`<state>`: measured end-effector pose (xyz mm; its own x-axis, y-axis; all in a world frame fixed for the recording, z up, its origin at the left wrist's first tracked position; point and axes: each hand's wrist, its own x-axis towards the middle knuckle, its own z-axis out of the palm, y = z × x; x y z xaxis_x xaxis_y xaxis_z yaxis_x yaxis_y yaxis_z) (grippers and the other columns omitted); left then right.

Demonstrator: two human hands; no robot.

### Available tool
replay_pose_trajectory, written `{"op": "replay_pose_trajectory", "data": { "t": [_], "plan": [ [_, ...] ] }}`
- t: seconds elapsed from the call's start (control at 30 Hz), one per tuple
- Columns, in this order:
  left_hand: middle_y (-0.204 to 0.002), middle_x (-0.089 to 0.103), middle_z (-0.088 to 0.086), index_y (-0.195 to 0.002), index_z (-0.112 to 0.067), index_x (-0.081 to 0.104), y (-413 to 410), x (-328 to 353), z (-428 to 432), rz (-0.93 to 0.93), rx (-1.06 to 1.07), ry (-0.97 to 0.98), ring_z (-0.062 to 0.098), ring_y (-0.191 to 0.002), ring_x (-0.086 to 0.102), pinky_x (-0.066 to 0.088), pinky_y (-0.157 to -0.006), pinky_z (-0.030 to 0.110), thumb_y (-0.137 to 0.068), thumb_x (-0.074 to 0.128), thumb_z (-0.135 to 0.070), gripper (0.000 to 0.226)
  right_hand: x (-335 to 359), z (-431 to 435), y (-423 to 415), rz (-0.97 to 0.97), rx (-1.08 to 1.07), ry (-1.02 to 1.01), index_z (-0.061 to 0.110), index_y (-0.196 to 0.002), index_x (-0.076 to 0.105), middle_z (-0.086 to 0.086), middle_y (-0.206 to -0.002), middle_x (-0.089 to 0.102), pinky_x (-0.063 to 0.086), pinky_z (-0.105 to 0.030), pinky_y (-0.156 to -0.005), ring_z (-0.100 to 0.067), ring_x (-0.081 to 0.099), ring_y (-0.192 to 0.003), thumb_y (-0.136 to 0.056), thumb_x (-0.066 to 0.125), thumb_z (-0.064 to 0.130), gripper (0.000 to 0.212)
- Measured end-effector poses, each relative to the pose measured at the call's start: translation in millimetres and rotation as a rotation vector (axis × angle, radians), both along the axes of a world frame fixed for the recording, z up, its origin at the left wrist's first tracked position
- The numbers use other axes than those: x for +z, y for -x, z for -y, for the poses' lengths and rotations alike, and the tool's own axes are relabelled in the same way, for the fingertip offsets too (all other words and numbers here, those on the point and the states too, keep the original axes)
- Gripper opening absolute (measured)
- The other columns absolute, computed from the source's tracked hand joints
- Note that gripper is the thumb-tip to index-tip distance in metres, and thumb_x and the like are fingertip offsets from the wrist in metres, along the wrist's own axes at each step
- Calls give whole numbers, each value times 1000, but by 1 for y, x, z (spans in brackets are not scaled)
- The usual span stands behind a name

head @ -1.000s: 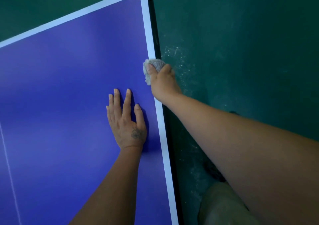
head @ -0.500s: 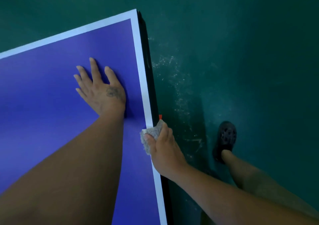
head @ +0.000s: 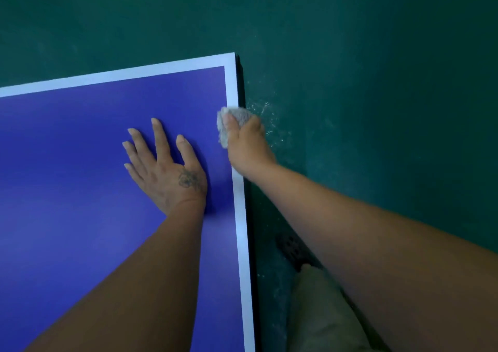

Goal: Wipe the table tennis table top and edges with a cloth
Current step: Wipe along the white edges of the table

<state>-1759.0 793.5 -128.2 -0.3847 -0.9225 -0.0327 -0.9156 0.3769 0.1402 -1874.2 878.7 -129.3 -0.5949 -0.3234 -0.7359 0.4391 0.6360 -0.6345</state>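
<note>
- The cloth (head: 238,114), a grey wad, is gripped in the right hand (head: 248,146). The thumb is laid over it on the table side and the other fingers are curled round it on the outer side. It is thus pressed against the white border (head: 239,203) and the dark side edge (head: 249,216).
- Half a second ago the wad was held on this same edge nearer the person, behind the wrist of the left hand (head: 167,168). Now it is found level with that hand's fingertips, near the far corner (head: 233,55).
- A second ago it was also ahead of those fingertips, so a back-and-forth stroke along the edge is indicated.
- The left hand is kept flat on the blue table top (head: 67,176), fingers straight and spread, with nothing held. It is judged to be used as a brace.
- Pale specks (head: 269,125) are seen on the green floor (head: 377,82) just beside the cloth. Whether they were wiped off the table cannot be told.
- For the task, this stretch of edge is judged to be nearly covered. The short run up to the corner and the end border beyond it appear to be left.
</note>
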Motion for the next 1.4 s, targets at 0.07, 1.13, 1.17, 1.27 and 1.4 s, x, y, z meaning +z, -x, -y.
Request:
{"op": "replay_pose_trajectory", "data": {
  "t": [0.07,1.13,1.17,1.27,1.4],
  "plan": [
    [-181,13,-2,-170,-40,27,1,0,-1,-4,-4,5,21,-167,6,3,-135,47,-110,33,-58,62,-1,19,31,-6,-34,6,3,-156,30,-20,-162,37,40,-44,-112,-40,49,-142,-110,36,62,75],
    [-179,22,6,-166,-30,42,3,5,4,-49,-17,40,28,-166,17,16,-133,56,-111,47,-40,56,26,28,56,-52,-111,-52,18,-147,45,-4,-134,66,51,-35,-99,-24,66,-118,-108,58,49,50],
    [-178,23,6,-166,-30,42,3,5,3,-47,-16,39,29,-166,17,16,-133,57,-111,47,-40,56,29,23,46,-44,-76,-72,19,-148,44,-5,-136,65,47,-31,-95,-25,65,-121,-108,55,50,52],
    [-178,24,7,-165,-29,43,2,6,3,-47,-13,30,30,-166,18,17,-133,57,-110,49,-38,57,34,18,26,-10,-25,-125,16,-156,36,-7,-149,58,43,-27,-96,-26,60,-130,-111,48,50,57],
    [-179,21,5,-166,-30,40,2,4,4,-36,-5,9,29,-166,16,16,-134,56,-109,48,-39,58,29,34,45,-14,-95,-130,15,-158,35,-8,-154,54,47,-38,-110,-28,59,-133,-111,46,48,59]
  ]
}}
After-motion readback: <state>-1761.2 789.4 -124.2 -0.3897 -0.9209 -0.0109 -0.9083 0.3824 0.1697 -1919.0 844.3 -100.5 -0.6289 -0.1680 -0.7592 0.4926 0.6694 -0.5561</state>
